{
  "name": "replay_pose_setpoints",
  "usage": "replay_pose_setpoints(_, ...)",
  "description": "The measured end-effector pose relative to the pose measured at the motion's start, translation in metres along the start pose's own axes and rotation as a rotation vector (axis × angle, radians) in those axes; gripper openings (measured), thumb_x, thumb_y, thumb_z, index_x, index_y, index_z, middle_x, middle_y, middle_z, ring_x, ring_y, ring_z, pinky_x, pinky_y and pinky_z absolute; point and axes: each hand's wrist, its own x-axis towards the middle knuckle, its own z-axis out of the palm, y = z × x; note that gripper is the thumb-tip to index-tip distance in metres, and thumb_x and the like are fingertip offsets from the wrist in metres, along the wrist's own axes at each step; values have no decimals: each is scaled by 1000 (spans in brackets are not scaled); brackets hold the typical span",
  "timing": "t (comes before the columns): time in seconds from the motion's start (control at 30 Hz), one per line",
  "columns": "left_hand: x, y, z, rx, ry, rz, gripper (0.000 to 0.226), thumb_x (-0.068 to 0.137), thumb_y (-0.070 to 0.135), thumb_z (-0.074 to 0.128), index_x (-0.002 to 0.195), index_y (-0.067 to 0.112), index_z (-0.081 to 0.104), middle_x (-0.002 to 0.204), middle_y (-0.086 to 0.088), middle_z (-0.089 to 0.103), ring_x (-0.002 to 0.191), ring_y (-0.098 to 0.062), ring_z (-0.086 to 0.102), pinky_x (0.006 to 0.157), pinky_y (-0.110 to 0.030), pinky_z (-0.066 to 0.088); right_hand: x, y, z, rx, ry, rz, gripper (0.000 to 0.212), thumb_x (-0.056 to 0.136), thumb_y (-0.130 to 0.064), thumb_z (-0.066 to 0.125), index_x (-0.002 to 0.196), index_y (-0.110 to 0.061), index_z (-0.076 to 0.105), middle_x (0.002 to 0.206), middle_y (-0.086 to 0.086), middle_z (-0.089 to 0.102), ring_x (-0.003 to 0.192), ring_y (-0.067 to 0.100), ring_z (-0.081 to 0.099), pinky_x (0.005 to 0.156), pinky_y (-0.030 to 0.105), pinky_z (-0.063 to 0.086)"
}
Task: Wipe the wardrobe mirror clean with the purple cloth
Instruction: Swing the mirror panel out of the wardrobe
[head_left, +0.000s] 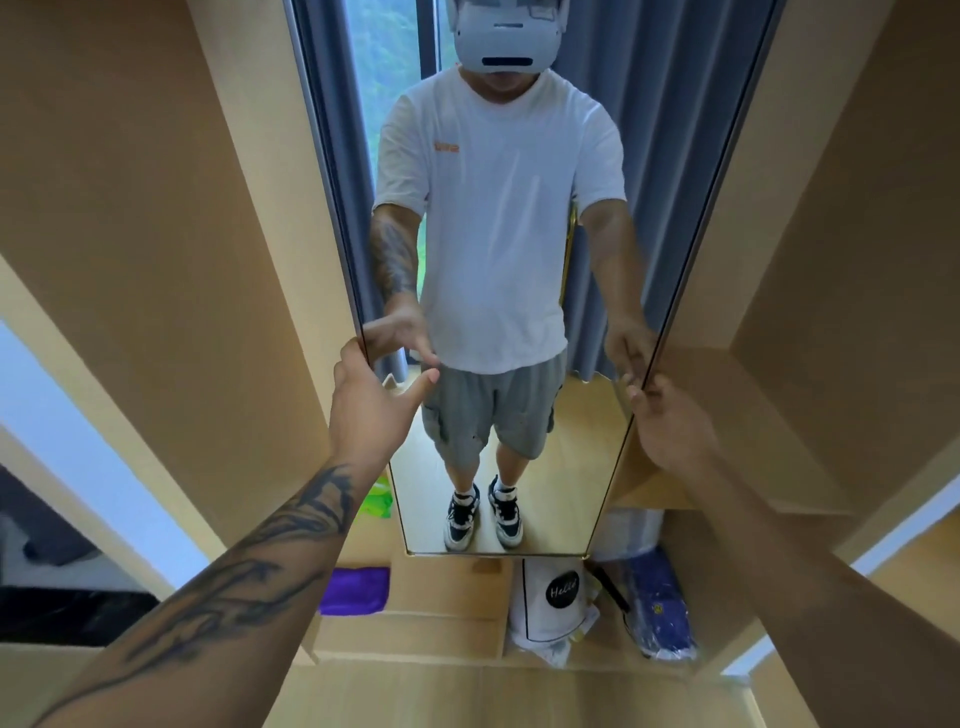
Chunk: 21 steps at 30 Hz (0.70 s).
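Observation:
The tall narrow wardrobe mirror (571, 457) stands in front of me between wooden panels and reflects a person in a white T-shirt and grey shorts. My left hand (371, 405) holds its left edge, fingers around the frame and thumb against the glass. At the right edge, my right hand (670, 423) pinches the frame with its fingertips. The purple cloth (356, 590) lies folded on the wardrobe floor, below and left of the mirror, under my left forearm. Neither hand touches it.
Wooden wardrobe panels (171, 218) flank the mirror on both sides. Below it stand a white bag with a black round label (553, 603) and a blue plastic-wrapped package (660, 603). A green item (376, 501) sits by the mirror's lower left edge.

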Motion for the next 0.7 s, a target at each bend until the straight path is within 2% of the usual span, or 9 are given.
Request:
replay_pose_setpoints(0.1, -17, -9, -2, 19, -27, 38, 97, 79, 65, 78, 155, 34, 28, 150, 1, 52, 130, -20, 58, 98, -36, 51, -12, 7, 19, 36, -94, 86, 59, 106, -58, 41, 148, -16, 38, 134, 11, 61, 115, 35, 61, 83, 39, 43)
replay_pose_setpoints(0.13, -25, -15, -1, 54, -23, 56, 94, 81, 65, 75, 156, 35, 26, 150, 1, 53, 131, -21, 57, 96, -35, 49, -16, 12, 28, 41, -121, 110, 63, 105, -58, 43, 151, -16, 34, 137, 13, 59, 120, 38, 59, 87, 41, 45)
replay_pose_setpoints(0.2, -43, -30, 3, 162, -32, 59, 90, 86, 65, 69, 158, 33, 24, 150, -6, 52, 133, -28, 55, 95, -37, 48, -25, 24, 47, 17, -161, 152, 64, 104, -57, 46, 150, -15, 32, 139, 16, 59, 123, 40, 59, 98, 48, 49)
replay_pose_setpoints(0.3, -71, -58, 10, 361, -137, -20, 88, 92, 69, 59, 161, 28, 22, 154, -10, 47, 133, -34, 55, 102, -51, 50, -42, 40, 78, -17, -194, 196, 67, 102, -50, 53, 150, -10, 30, 145, 20, 55, 130, 42, 54, 106, 52, 46)
replay_pose_setpoints(0.4, -96, -87, 16, 500, -233, -24, 79, 95, 71, 50, 158, 29, 28, 152, -8, 50, 133, -33, 54, 100, -50, 48, -61, 50, 109, -4, -255, 228, 86, 102, -41, 59, 162, -7, 7, 158, 22, 41, 142, 41, 44, 114, 49, 41)
replay_pose_setpoints(0.47, -107, -107, 20, 574, -301, -24, 75, 96, 71, 46, 156, 32, 28, 150, -8, 51, 130, -35, 55, 97, -51, 48, -72, 53, 132, -23, -335, 253, 91, 103, -40, 58, 165, -10, -2, 161, 24, 37, 144, 41, 42, 113, 49, 40)
replay_pose_setpoints(0.6, -118, -147, 24, 652, -435, -59, 71, 97, 71, 44, 156, 34, 31, 149, -6, 52, 126, -34, 57, 102, -53, 45, -89, 47, 183, -109, -450, 215, 87, 101, -42, 58, 166, -17, 5, 151, 25, 49, 136, 42, 50, 111, 49, 43)
replay_pose_setpoints(0.7, -119, -182, 20, 673, -508, -70, 69, 97, 71, 44, 156, 35, 34, 152, -2, 51, 136, -32, 50, 109, -55, 40, -99, 33, 227, -169, -521, 149, 80, 100, -43, 60, 163, -17, 19, 146, 19, 56, 133, 37, 54, 105, 40, 43)
